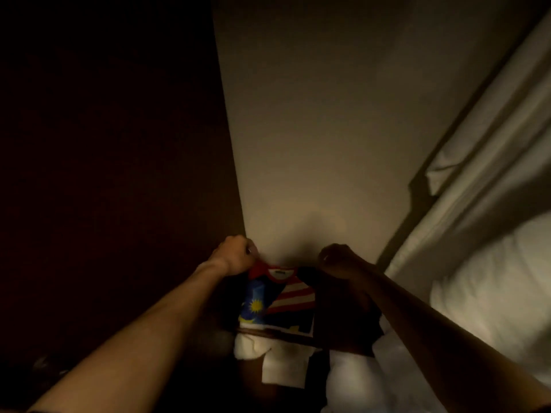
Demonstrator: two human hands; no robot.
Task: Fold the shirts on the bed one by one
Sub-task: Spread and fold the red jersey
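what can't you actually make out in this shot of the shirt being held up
Head view:
- Lower part of the flag-print shirt: lost in shadow, behind the right forearm.
- Right hand: in shadow, fingers unclear where they grip.
- Left hand: fingertips buried in the shirt's shoulder.
- Bed: cut off by the right edge.

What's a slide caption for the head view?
Both hands, left hand and right hand, hold up a flag-print shirt by its shoulders in a dim room beside the bed.
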